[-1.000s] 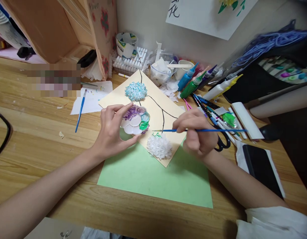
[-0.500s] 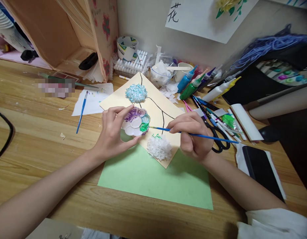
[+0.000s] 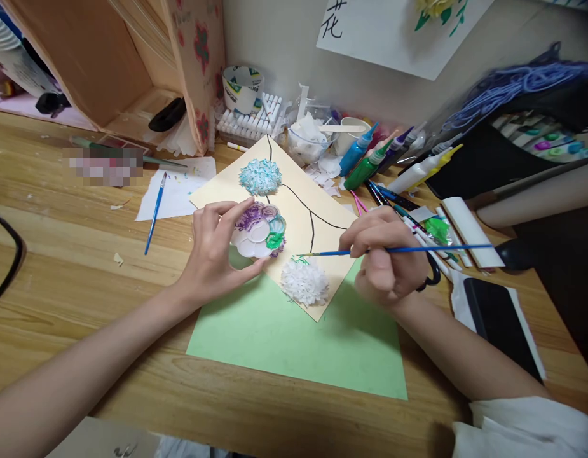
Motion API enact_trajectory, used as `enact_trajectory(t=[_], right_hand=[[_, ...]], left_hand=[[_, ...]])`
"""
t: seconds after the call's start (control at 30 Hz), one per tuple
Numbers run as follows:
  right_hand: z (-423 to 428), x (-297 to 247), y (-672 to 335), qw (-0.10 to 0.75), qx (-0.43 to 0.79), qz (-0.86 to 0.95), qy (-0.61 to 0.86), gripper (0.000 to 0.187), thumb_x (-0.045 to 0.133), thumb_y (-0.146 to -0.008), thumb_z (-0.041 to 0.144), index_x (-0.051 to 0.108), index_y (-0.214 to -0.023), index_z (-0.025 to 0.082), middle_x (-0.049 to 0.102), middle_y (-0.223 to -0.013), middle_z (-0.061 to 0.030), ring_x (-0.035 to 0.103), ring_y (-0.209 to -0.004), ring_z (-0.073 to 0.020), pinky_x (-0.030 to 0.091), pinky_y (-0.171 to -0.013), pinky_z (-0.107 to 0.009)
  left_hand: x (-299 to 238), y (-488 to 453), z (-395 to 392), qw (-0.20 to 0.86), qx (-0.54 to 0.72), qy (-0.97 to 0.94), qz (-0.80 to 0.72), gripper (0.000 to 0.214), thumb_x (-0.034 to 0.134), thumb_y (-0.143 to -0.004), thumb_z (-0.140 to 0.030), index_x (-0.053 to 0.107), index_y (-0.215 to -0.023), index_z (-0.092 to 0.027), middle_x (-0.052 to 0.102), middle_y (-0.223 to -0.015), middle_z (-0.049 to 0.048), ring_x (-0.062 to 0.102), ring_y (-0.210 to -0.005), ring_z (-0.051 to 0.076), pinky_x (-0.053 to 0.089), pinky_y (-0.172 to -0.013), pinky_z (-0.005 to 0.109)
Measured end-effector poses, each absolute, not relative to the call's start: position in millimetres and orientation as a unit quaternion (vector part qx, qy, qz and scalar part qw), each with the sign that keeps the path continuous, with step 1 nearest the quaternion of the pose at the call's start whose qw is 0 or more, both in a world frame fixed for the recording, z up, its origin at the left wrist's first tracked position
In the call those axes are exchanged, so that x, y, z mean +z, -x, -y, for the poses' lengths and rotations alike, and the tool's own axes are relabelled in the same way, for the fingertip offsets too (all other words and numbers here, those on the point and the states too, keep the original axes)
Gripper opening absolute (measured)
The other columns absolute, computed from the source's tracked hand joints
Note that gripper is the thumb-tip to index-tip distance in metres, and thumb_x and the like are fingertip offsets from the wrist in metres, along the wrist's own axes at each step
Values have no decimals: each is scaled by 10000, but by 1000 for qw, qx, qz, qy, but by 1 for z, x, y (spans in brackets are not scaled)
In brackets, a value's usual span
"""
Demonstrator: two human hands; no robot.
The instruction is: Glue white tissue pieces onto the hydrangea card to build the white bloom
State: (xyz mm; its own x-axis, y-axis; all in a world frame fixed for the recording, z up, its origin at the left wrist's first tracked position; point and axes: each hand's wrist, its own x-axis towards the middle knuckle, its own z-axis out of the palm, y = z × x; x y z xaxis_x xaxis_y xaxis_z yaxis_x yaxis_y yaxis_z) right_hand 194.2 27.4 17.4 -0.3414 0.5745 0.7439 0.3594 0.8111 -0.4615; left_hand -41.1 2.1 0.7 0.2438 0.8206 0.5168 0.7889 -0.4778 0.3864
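My left hand (image 3: 215,245) is closed on the rim of a flower-shaped paint palette (image 3: 259,232), which has purple, blue and green paint in its wells. In my right hand (image 3: 386,257) is a thin blue paintbrush (image 3: 332,253). Its tip hangs at the top edge of a white paper pompom flower (image 3: 304,281), where green flecks show; whether it touches I cannot tell. A blue-and-white pompom flower (image 3: 260,177) sits higher on the cream card (image 3: 294,219), which has black stem lines. Beneath the card lies a green sheet (image 3: 294,350).
Paint bottles (image 3: 365,166), markers (image 3: 250,122) and a bowl of paper scraps (image 3: 309,140) line the back. At right lie black scissors (image 3: 434,272) and a black phone (image 3: 501,324). A second brush (image 3: 155,213) rests at left by a paint-spotted paper (image 3: 193,184).
My right hand has moved right and slightly down. The brush tip has left the palette's green paint and is now at the white flower's top edge. The palette stays nearly in place.
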Motion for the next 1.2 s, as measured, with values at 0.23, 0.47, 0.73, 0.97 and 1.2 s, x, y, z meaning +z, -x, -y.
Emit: enact_trajectory(t=[0.23, 0.47, 0.73, 0.97, 1.2], right_hand=[[-32, 20, -185, 522, 121, 811, 234, 148, 400, -760, 95, 463, -707, 218, 504, -576, 4, 471, -543, -165, 380, -546, -330], [-31, 21, -183, 465, 123, 847, 226, 136, 399, -728, 87, 450, -692, 209, 519, -561, 6, 490, -528, -157, 393, -553, -326], [-33, 21, -186, 489, 108, 837, 222, 139, 407, -713, 80, 462, -692, 206, 513, -561, 11, 494, -518, -145, 398, -559, -322], [-32, 24, -185, 458, 99, 856, 218, 138, 406, -716, 84, 459, -689, 208, 535, -561, 5, 490, -530, -151, 397, -543, -316], [-32, 25, -186, 474, 102, 847, 217, 140, 403, -713, 80, 458, -685, 206, 521, -553, 7, 490, -521, -145, 398, -547, -316]], left_hand=[[2, 42, -3, 19, 338, -789, -513, 775, 669, -686, -414, 304, -1350, -249, 450, -1164, 106, 415, -1101, 278, 328, -926, 446], [1, 42, -2, 15, 342, -787, -513, 765, 663, -693, -423, 310, -1345, -234, 456, -1162, 107, 426, -1094, 271, 324, -930, 444], [1, 42, -2, 16, 342, -786, -515, 779, 671, -685, -421, 303, -1349, -250, 454, -1164, 102, 422, -1092, 273, 329, -928, 448], [2, 42, -3, 14, 338, -789, -512, 779, 673, -682, -411, 301, -1347, -250, 453, -1164, 101, 426, -1091, 272, 324, -925, 448], [2, 42, -2, 15, 343, -787, -513, 789, 684, -674, -400, 303, -1348, -249, 455, -1166, 103, 423, -1097, 277, 331, -924, 452]])
